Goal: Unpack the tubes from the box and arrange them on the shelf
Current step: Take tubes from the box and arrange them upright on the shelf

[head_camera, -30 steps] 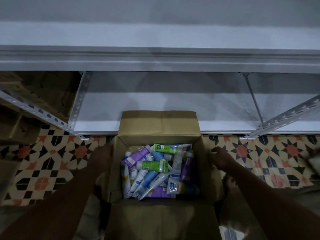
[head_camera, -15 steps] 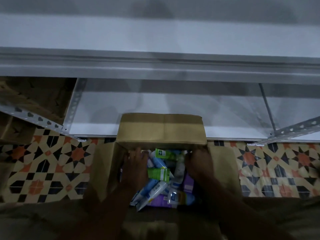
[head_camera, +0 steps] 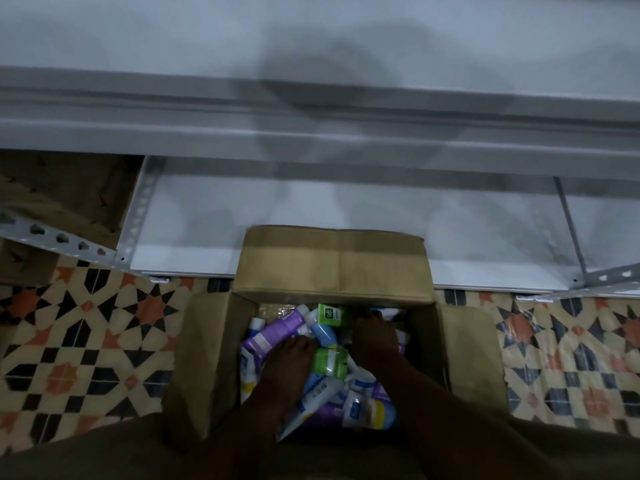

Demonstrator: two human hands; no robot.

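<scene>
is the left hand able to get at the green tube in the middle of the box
Probably yes. The left hand is inside the open box, right beside the green tube, which lies on top with nothing over it; the right hand sits on its other side.

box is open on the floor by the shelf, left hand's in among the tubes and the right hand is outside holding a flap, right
Not quite. The right hand is inside the box too, down among the tubes beside the left hand, holding no flap; the head view shows it. The rest stands: the box is open on the floor by the shelf.
</scene>
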